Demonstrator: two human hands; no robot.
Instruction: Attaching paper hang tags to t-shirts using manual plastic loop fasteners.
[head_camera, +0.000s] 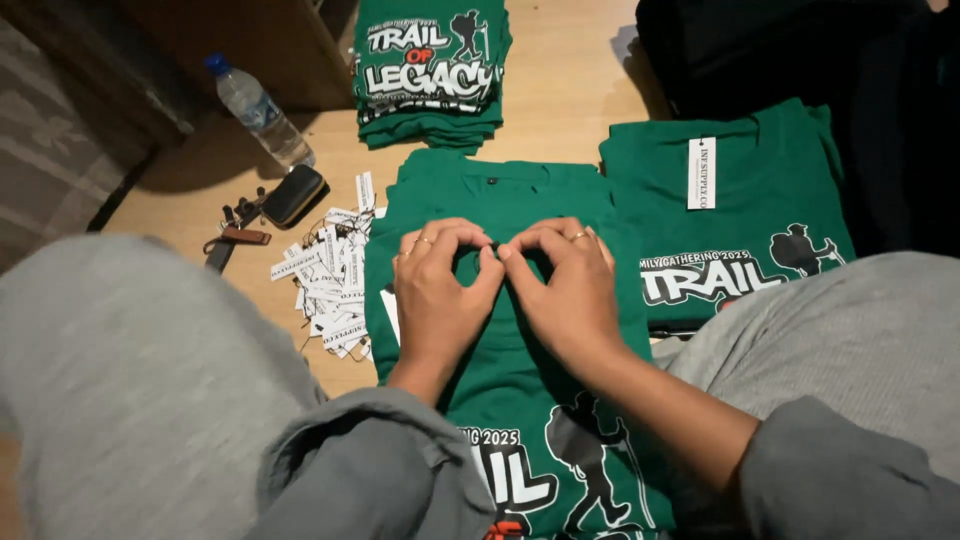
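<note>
A green T-shirt (520, 400) with a white and black hiker print lies flat on the wooden floor between my knees. My left hand (438, 295) and my right hand (563, 290) rest side by side on its upper part, just below the collar (500, 182). The fingertips of both hands pinch the green fabric where they meet. Whether a small item sits between the fingertips is hidden. Rings show on both hands.
A pile of white paper tags (330, 275) lies left of the shirt. A second green shirt with a white tag (702, 172) lies at the right. A folded shirt stack (430, 70), a water bottle (257, 110), a small dark pouch (293, 194) and dark cloth (780, 50) lie beyond.
</note>
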